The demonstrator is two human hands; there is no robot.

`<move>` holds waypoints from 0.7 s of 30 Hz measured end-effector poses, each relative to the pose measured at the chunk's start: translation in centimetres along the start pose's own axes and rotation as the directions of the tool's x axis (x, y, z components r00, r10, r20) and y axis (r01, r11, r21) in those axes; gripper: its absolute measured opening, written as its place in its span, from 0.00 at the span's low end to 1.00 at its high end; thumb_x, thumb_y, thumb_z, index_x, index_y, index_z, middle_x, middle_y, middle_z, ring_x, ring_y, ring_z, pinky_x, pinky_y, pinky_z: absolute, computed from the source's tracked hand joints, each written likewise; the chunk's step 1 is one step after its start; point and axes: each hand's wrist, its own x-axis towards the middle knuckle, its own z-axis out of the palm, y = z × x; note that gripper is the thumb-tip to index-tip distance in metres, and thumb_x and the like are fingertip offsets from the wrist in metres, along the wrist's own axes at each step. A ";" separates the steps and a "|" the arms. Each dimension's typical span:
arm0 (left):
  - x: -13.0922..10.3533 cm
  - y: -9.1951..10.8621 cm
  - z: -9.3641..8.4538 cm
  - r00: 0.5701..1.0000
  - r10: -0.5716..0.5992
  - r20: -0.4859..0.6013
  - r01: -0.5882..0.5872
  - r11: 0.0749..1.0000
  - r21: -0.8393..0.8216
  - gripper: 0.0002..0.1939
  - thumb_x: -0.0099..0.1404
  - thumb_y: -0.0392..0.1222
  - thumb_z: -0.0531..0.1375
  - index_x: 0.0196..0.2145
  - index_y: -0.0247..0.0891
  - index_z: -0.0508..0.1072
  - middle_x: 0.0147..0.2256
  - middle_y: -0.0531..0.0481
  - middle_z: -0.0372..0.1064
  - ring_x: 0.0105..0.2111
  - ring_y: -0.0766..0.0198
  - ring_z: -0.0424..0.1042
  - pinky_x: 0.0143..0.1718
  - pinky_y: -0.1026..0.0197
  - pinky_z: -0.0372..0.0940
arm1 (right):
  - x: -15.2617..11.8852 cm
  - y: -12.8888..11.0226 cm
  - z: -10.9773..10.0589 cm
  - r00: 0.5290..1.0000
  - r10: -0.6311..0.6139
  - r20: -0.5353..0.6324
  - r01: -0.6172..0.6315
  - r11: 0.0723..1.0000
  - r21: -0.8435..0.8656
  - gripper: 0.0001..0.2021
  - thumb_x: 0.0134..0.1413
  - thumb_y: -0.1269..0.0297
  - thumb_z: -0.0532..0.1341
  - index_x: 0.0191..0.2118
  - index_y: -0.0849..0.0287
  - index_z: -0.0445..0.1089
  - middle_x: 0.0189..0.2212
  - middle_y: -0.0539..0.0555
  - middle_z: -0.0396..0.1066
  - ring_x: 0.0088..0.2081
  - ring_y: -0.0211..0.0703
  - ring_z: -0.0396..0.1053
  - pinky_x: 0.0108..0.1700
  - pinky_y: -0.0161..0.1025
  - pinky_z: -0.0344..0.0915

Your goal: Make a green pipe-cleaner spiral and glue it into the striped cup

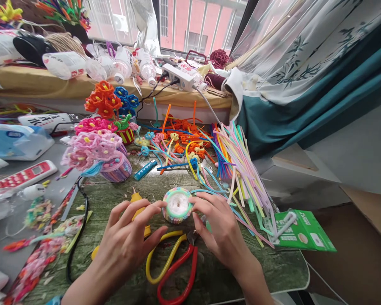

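Left hand [125,239]: bare, slim fingers. Left forearm [87,277]: bare; at its visible end, one blue item [55,300], cut off by the frame, band or cuff unclear. Right hand [221,226]: bare, slim fingers. Right forearm [253,275]: bare where visible.

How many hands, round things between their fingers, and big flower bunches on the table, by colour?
Hands: 2
Round thing: 1
Orange bunch: 1
Blue bunch: 1
Bright pink bunch: 1
Pale pink bunch: 1
Total: 7
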 end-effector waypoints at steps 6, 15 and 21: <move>0.3 -0.1 0.1 0.999 -0.032 -0.012 0.032 0.999 -0.003 0.18 0.70 0.36 0.59 0.55 0.38 0.62 0.44 0.44 0.79 0.45 0.52 0.74 0.52 0.48 0.60 | -0.3 0.1 0.4 0.998 0.033 -0.053 -0.030 0.998 0.059 0.18 0.63 0.78 0.55 0.56 0.55 0.58 0.48 0.57 0.74 0.52 0.47 0.70 0.53 0.50 0.67; 1.3 0.3 0.1 0.998 -0.056 0.009 0.056 0.998 0.002 0.17 0.70 0.39 0.59 0.54 0.39 0.62 0.43 0.45 0.78 0.44 0.54 0.75 0.52 0.50 0.61 | -0.8 -0.1 1.7 0.945 0.322 -0.056 -0.293 0.911 0.289 0.19 0.63 0.69 0.61 0.55 0.50 0.57 0.50 0.55 0.70 0.53 0.48 0.70 0.57 0.52 0.69; 1.4 0.6 0.0 0.993 -0.108 0.040 0.109 0.994 -0.025 0.17 0.71 0.44 0.59 0.54 0.40 0.62 0.44 0.44 0.78 0.43 0.53 0.74 0.51 0.48 0.60 | 0.1 -0.3 1.0 0.953 0.304 0.018 -0.296 0.910 0.292 0.19 0.62 0.70 0.61 0.55 0.51 0.57 0.51 0.56 0.70 0.54 0.47 0.71 0.58 0.51 0.70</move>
